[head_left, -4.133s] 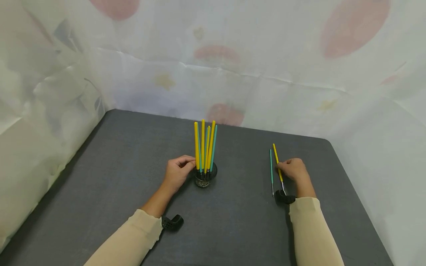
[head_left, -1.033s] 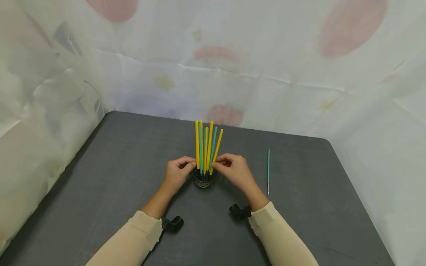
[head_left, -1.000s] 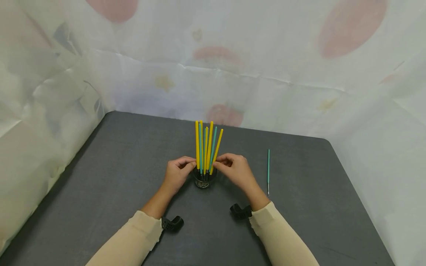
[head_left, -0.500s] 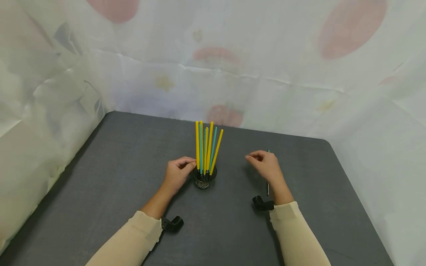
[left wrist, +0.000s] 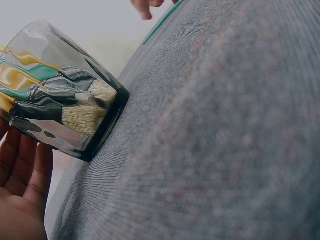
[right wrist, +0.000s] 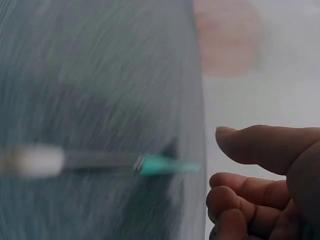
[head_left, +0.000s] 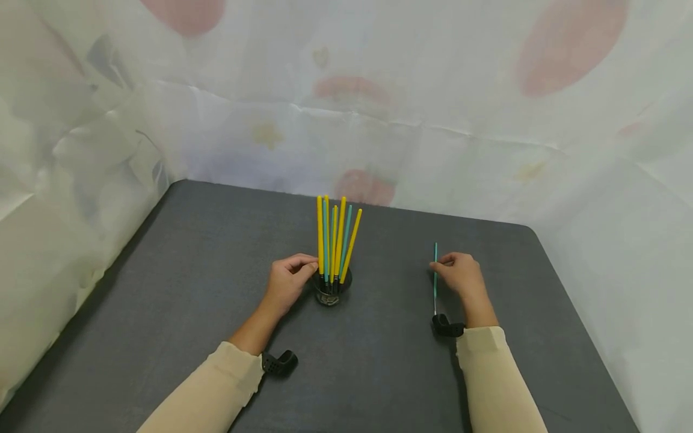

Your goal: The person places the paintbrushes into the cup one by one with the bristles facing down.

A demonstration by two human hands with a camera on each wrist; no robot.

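A clear glass cup (head_left: 328,294) (left wrist: 65,115) stands mid-table, holding several yellow and teal paintbrushes (head_left: 335,234) bristles down. My left hand (head_left: 292,278) (left wrist: 20,200) grips the cup from its left side, thumb by the handles. One teal paintbrush (head_left: 435,279) (right wrist: 165,164) (left wrist: 160,27) lies flat on the table to the right. My right hand (head_left: 453,270) (right wrist: 260,185) sits just right of it, with loosely curled fingertips at the handle. In the blurred right wrist view the thumb and fingers stand apart, with the brush not between them.
The dark grey table (head_left: 189,270) is walled by pale patterned cloth (head_left: 379,108) at the back and on both sides. Black wrist camera mounts (head_left: 278,362) (head_left: 446,326) show below each sleeve.
My right hand let go of a yellow brush now standing in the cup, and moved right to the teal brush on the table. The left hand stayed on the cup.
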